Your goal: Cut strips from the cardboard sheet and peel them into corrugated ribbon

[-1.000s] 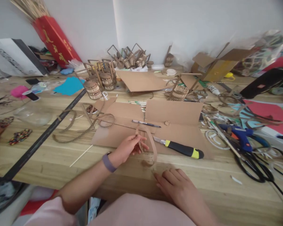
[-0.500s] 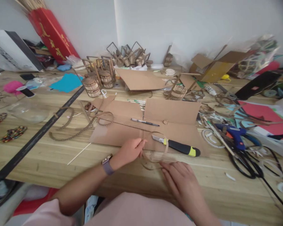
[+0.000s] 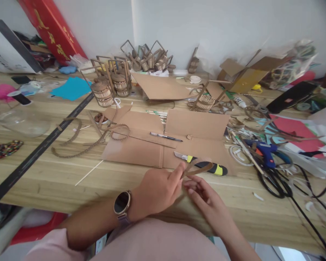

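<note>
My left hand [image 3: 157,190], with a watch [image 3: 122,203] on its wrist, pinches a thin brown strip [image 3: 205,167] bent into a loop. The strip sticks out to the right over the handle of a utility knife [image 3: 210,167]. Close beside the left fingertips is my right hand [image 3: 208,201], palm partly turned up, its fingers loosely curled and apart. Whether its fingertips touch the strip I cannot tell. The knife lies on a cardboard sheet [image 3: 136,154], blade exposed and pointing left. A pen [image 3: 165,136] rests farther back on the cardboard.
Braided strips [image 3: 81,154] and a thin stick [image 3: 88,174] lie at left. Small lidded baskets [image 3: 103,95] stand behind. On the right are black-handled scissors [image 3: 271,183], a blue glue gun [image 3: 266,152] and red paper [image 3: 296,132]. The table's front edge runs close to my body.
Both hands have come closer together. The strip's loop has tipped and moved right, from between the hands to over the knife handle. My right fingers have left the loop's near edge.
</note>
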The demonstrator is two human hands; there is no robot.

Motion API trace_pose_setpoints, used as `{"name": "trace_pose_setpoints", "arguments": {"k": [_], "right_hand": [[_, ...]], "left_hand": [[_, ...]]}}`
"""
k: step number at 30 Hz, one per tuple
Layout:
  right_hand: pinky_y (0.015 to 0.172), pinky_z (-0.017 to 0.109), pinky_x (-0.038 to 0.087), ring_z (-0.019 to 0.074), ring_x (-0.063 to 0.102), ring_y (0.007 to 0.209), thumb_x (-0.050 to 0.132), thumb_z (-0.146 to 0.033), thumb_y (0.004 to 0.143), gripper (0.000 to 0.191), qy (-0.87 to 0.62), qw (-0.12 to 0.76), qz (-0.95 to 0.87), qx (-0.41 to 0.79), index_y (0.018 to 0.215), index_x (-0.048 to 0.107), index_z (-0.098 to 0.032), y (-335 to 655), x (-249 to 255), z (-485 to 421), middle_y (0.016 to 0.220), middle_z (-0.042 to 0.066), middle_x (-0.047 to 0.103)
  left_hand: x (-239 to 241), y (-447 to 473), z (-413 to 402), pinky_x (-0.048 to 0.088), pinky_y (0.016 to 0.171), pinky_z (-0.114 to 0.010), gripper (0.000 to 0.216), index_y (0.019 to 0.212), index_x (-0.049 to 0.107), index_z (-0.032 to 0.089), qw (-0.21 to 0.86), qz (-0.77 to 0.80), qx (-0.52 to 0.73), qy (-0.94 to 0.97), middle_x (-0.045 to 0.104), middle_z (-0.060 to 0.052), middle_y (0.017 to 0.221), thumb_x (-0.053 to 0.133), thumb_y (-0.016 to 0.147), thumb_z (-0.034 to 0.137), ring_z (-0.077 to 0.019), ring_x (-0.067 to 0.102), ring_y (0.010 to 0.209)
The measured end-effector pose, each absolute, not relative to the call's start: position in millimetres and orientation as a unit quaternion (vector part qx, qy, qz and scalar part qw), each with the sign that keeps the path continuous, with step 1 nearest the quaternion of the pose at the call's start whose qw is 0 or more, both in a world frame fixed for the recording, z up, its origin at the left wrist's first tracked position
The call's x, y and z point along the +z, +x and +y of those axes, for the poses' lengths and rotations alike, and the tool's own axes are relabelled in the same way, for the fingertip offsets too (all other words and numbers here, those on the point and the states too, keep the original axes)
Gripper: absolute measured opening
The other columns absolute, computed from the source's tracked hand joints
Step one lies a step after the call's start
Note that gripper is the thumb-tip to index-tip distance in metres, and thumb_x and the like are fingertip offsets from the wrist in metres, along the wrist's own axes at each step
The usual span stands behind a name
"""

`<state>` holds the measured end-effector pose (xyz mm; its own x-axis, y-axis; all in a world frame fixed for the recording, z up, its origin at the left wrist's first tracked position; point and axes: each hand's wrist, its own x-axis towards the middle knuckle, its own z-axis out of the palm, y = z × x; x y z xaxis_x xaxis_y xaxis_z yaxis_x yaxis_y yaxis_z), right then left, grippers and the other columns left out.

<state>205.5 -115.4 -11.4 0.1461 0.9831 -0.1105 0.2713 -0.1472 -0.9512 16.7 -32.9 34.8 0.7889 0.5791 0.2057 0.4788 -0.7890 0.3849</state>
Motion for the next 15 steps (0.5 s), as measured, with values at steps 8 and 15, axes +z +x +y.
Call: {"name": "trace_pose_setpoints", "arguments": {"k": [8, 15], "right_hand": [[0.08, 0.036, 0.055, 0.0213, 0.068, 0.085, 0.063, -0.054, 0.082, 0.043, -0.652, 0.453, -0.447, 0.411, 0.111, 0.057, -0.022, 202, -17, -114, 0.091, 0.007, 0.072], [0.075, 0.037, 0.054, 0.0231, 0.067, 0.082, 0.061, -0.062, 0.08, 0.047, -0.676, 0.459, -0.423, 0.391, 0.105, 0.058, -0.022, 205, -11, -110, 0.085, 0.007, 0.071]], "left_hand": [[25, 9, -32, 0.049, 0.054, -0.026, 0.042, 0.134, 0.049, 0.007, 0.098, 0.275, 0.236, 0.927, 0.071, -0.007, 0.075, 0.027, 0.102, 0.024, -0.0173, 0.065, 0.061], [23, 11, -32, 0.048, 0.054, -0.026, 0.041, 0.132, 0.051, 0.007, 0.111, 0.282, 0.233, 0.924, 0.073, -0.007, 0.078, 0.028, 0.103, 0.026, -0.0172, 0.068, 0.064]]}}
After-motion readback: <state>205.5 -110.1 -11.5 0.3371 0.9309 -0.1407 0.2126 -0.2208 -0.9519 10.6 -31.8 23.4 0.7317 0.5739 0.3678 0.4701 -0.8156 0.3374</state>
